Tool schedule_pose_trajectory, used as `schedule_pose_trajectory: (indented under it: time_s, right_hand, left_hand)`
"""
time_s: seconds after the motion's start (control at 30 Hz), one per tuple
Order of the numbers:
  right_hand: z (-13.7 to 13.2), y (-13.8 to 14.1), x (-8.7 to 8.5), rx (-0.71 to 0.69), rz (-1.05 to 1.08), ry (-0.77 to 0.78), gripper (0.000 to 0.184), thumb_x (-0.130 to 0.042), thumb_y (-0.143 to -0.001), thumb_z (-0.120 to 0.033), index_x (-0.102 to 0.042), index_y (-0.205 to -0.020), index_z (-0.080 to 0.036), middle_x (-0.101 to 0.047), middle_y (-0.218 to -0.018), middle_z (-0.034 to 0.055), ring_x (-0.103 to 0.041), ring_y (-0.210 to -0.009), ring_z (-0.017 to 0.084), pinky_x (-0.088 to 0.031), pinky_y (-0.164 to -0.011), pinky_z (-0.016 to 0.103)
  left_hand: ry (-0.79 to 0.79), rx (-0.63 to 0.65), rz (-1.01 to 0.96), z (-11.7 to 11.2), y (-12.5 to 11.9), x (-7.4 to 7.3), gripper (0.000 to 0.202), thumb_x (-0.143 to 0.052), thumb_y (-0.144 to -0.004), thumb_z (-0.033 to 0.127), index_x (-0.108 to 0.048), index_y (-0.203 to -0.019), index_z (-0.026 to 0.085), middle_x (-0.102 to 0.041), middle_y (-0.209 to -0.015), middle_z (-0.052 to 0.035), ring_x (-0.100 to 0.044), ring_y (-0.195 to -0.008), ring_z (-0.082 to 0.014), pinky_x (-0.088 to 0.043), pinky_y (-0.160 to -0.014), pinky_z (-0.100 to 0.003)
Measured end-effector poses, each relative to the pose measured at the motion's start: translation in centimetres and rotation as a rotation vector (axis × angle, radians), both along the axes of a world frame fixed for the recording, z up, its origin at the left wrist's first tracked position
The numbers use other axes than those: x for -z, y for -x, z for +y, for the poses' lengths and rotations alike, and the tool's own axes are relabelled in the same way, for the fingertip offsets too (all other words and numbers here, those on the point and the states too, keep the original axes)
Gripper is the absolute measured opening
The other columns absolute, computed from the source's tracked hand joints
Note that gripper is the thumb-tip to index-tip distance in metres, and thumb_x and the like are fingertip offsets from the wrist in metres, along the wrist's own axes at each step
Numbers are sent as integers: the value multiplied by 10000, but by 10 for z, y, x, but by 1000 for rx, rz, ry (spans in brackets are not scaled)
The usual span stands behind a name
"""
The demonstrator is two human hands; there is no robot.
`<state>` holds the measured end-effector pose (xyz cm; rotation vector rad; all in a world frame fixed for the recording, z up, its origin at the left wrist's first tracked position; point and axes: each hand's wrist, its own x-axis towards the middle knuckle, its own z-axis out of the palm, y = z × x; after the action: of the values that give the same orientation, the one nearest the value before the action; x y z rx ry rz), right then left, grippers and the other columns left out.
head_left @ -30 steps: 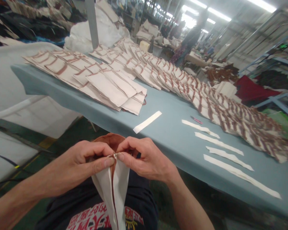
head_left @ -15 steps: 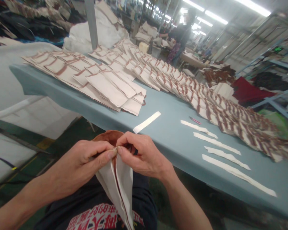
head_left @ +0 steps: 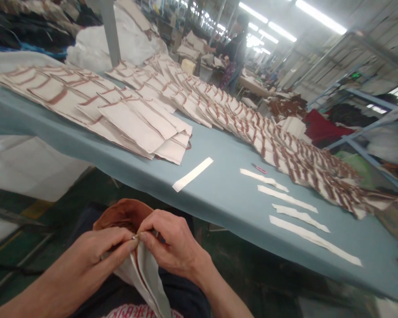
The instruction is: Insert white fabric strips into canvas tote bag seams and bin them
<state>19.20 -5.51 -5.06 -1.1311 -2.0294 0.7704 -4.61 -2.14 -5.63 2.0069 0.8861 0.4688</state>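
My left hand [head_left: 91,258] and my right hand [head_left: 170,245] meet over my lap, both pinched on the top edge of a cream fabric pouch [head_left: 146,282] with a brown lining [head_left: 119,214]. A small metal zipper piece [head_left: 135,236] sits between the fingertips. The pouch hangs down between my hands, below the near edge of the blue table [head_left: 219,194].
Overlapping rows of cream pouches with brown trim [head_left: 135,119] cover the table's left and back. Several white fabric strips [head_left: 287,198] and one single strip [head_left: 192,174] lie near the front edge, with a red pen [head_left: 259,168]. A person [head_left: 234,53] stands in the background.
The view has shifted so my hands and the pouch sit lower and further left in the picture. The pinch on the pouch's edge is unchanged.
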Motion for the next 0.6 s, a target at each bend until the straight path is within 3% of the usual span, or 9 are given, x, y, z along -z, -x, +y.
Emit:
schedule_pose_trajectory:
  time_s: [0.13,0.23,0.3,0.37,0.43,0.53,0.6]
  right_hand:
    - [4,-7,-1,3,6,-17,171,-596,-1146,-268,-674,-998,-234,-816,-1008,82,-760,-957,199,-587,-903,321]
    - [10,-16,2,33,4,-38,154,-627,-1146,-263,-692,-1009,-239,-833,-1054,75,-776,-1058,194,-592,-1002,338]
    - [14,-26,11,160,-17,-116,110,-694,-1115,-274,-715,-1014,-239,-840,-1063,77,-782,-1084,210,-602,-1014,356]
    - [19,-40,25,377,-105,-214,67,-782,-1060,-284,-737,-1047,-236,-847,-1082,95,-780,-1070,247,-616,-981,382]
    - [26,-55,39,557,-277,-274,173,-853,-1007,-277,-747,-1135,-227,-849,-1140,119,-766,-1089,285,-618,-973,411]
    - [42,-73,59,623,-493,-277,352,-915,-953,-252,-742,-1256,-204,-831,-1256,155,-734,-1127,318,-594,-983,436]
    - [52,-78,69,611,-540,-263,350,-915,-952,-229,-752,-1261,-198,-822,-1267,158,-716,-1099,319,-567,-957,434]
  left_hand:
    - [1,-43,-12,-1,-20,4,489,-547,-1126,481,-624,-703,249,-675,-631,39,-618,-549,-150,-465,-530,-226]
    - [-117,-171,-71,-3,-39,0,513,-516,-1117,436,-539,-640,247,-596,-564,50,-538,-483,-131,-407,-482,-239]
    - [-209,-233,-91,-5,-47,-1,491,-503,-1089,357,-472,-611,246,-540,-527,58,-506,-443,-117,-372,-460,-243]
    - [-250,-223,-89,-6,-50,0,459,-497,-1067,297,-460,-613,243,-520,-524,64,-515,-426,-106,-371,-460,-237]
    - [-262,-223,-79,-4,-50,4,453,-492,-1069,283,-456,-619,242,-509,-526,68,-521,-422,-101,-373,-463,-235]
    - [-247,-299,-44,1,-54,11,482,-477,-1108,338,-454,-635,250,-506,-536,67,-516,-449,-116,-380,-485,-256]
    - [-202,-311,-14,5,-60,18,493,-488,-1141,391,-495,-668,255,-530,-563,68,-530,-485,-131,-403,-527,-274]
